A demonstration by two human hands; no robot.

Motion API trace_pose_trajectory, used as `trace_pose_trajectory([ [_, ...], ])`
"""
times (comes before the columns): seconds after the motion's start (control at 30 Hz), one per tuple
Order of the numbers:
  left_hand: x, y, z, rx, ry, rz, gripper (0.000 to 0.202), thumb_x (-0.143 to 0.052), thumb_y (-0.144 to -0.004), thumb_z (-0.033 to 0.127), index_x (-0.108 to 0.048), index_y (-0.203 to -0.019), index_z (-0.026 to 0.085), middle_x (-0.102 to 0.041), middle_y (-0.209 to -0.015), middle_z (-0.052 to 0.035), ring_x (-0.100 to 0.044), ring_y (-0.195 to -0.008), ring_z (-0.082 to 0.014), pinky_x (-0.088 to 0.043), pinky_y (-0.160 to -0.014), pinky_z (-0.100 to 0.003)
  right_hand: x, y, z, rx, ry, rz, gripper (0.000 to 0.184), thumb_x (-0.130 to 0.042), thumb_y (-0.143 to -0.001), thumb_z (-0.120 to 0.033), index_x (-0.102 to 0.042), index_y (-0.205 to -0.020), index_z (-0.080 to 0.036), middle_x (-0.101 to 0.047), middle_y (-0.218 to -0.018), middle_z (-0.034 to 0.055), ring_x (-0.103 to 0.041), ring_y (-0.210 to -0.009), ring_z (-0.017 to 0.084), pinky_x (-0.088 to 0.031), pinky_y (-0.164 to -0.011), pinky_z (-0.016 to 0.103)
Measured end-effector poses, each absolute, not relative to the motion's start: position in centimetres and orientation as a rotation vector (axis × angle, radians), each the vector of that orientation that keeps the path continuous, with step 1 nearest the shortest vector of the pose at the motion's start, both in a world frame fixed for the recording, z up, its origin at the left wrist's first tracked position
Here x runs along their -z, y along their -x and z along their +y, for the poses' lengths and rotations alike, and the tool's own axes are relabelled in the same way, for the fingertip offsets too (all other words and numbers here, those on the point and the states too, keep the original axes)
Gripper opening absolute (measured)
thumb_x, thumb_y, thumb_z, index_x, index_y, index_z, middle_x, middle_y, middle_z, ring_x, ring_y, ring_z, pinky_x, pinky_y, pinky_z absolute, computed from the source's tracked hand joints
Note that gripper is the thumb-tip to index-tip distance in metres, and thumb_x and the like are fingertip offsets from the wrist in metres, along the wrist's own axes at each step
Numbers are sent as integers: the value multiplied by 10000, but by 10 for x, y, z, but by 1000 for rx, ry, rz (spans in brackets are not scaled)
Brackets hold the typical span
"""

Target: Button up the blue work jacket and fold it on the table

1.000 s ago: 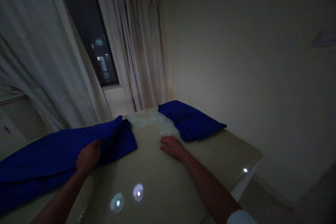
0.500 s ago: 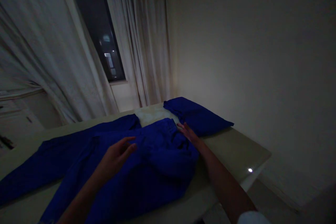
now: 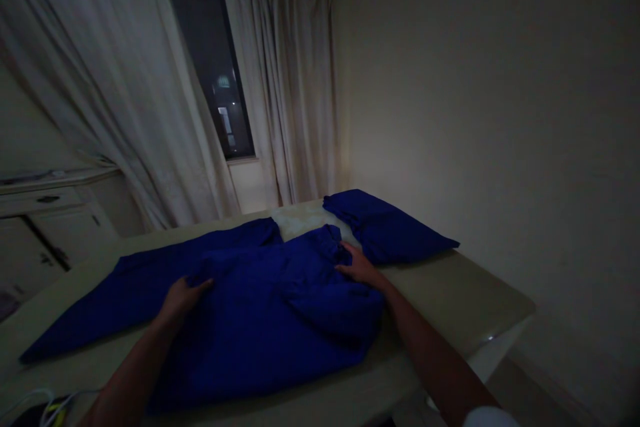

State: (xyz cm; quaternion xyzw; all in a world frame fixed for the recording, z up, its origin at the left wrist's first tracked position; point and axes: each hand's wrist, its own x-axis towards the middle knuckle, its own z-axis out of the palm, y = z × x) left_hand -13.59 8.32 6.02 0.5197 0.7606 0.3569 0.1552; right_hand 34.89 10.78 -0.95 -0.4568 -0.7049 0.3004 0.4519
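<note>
Deep-blue garment (image 3: 265, 320), wrinkled and bunched at its right end, sideways on the pale table (image 3: 465, 297).

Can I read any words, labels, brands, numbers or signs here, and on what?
None can be read.
Dark blue crumpled cloth at front, long dark blue cloth behind it, folded dark blue cloth at right: no lettering shows.
Small pale lights in the tall dark-framed window: too small and blurred to tell.
</note>
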Motion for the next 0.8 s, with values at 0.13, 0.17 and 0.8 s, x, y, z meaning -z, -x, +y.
trace_pose_trajectory([
  [0.13,-92,122,90,-1129,-1418,1870,440,-694,-802,420,-710,-1143,143,-795,-914,-109,-777,-840,-307,-647,-722,-392,-32,-353,120,-547,1016,-1744,612,-754,-838,-386,-657,-1418,-216,-680,-1425,122,-618,-1344,331,-408,-1204,537],
  [0.17,-104,117,94,-1194,-1436,1828,449,-685,-812,427,-700,-1172,160,-798,-961,-100,-776,-878,-296,-642,-755,-381,-47,-355,128,-490,1032,-1740,573,-730,-858,-379,-667,-1406,-228,-687,-1415,115,-623,-1337,326,-417,-1198,538],
  [0.8,-90,72,38,-1656,-1650,1637,627,-561,-842,644,-652,-1241,169,-760,-1172,-129,-711,-1079,-309,-563,-971,-415,-16,-301,106,-399,1368,-1917,475,-791,-765,-461,-772,-1210,-297,-768,-1173,131,-674,-1149,391,-491,-1036,487],
])
